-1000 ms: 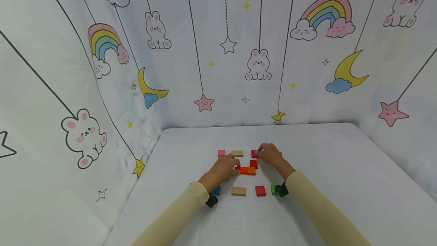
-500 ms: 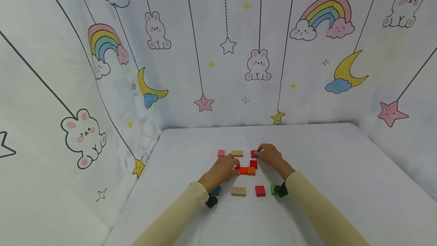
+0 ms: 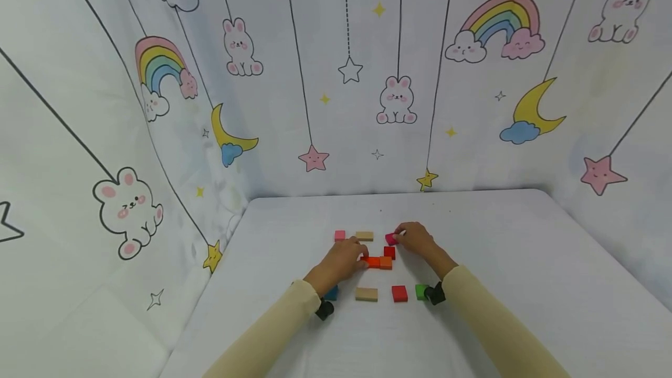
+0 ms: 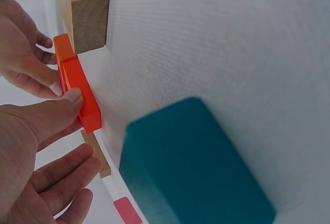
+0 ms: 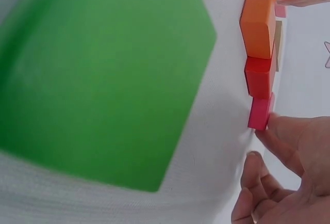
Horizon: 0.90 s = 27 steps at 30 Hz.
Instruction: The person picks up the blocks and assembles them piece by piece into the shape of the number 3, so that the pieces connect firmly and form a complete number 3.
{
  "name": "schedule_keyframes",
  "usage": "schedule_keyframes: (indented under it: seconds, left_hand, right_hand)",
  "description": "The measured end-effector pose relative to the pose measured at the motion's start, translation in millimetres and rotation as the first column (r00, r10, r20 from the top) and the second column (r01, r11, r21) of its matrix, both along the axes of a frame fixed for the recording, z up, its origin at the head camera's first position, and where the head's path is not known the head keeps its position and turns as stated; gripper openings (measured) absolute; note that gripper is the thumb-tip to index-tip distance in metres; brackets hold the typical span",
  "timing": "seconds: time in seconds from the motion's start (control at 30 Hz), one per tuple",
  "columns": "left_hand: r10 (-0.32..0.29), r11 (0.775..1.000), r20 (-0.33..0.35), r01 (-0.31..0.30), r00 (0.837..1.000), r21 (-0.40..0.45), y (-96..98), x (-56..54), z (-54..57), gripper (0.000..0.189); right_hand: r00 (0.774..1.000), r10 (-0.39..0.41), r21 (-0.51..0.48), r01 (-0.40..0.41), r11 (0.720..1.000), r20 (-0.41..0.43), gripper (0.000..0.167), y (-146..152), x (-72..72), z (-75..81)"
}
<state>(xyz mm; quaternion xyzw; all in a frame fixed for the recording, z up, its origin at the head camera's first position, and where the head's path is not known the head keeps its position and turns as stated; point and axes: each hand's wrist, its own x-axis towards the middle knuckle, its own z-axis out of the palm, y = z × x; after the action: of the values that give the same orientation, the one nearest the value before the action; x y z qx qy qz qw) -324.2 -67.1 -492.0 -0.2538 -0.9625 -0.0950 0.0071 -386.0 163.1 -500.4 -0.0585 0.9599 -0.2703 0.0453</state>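
Near the middle of the white table, my left hand (image 3: 340, 258) pinches the left end of a long red-orange block (image 4: 82, 92), thumb on its near side. An orange block (image 5: 258, 25) sits end to end with it on the right. Just behind that stands a dark red block (image 5: 259, 77). My right hand (image 3: 416, 239) pinches a magenta block (image 5: 260, 112) between thumb and index finger, slightly turned, close behind the dark red one. In the right wrist view its other fingers are bent and away from the block.
At the back lie a pink block (image 3: 340, 235) and a wooden block (image 3: 364, 235). Along the front are a blue block (image 4: 191, 157), another wooden block (image 3: 366, 294), a red block (image 3: 399, 293) and a green block (image 5: 113, 74). A patterned cloth (image 3: 346, 115) hangs behind the table.
My right hand has shifted slightly toward me, and the magenta block has turned and come nearer the dark red block. My left hand and the red-orange block stay in place.
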Motion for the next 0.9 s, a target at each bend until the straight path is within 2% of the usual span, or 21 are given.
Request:
schedule_keyframes:
  seconds: [0.27,0.6,0.9]
  left_hand:
    - [-0.005,1.000,0.009,0.005,1.000,0.013,-0.7,0.5,0.3,0.023]
    - [-0.013,1.000,-0.011,0.013,1.000,0.013,-1.4,0.1,-0.6,0.022]
    - [-0.009,1.000,-0.008,0.009,1.000,0.022,-0.6,0.0,-0.3,0.022]
  right_hand:
    - [1.000,0.006,0.000,-0.006,1.000,0.021,0.027,-1.7,2.7,1.4]
    - [0.999,0.033,-0.032,-0.032,0.999,0.036,0.026,-2.2,5.8,3.8]
    - [0.998,0.033,-0.027,-0.031,0.999,0.049,0.027,-2.0,3.1,1.8]
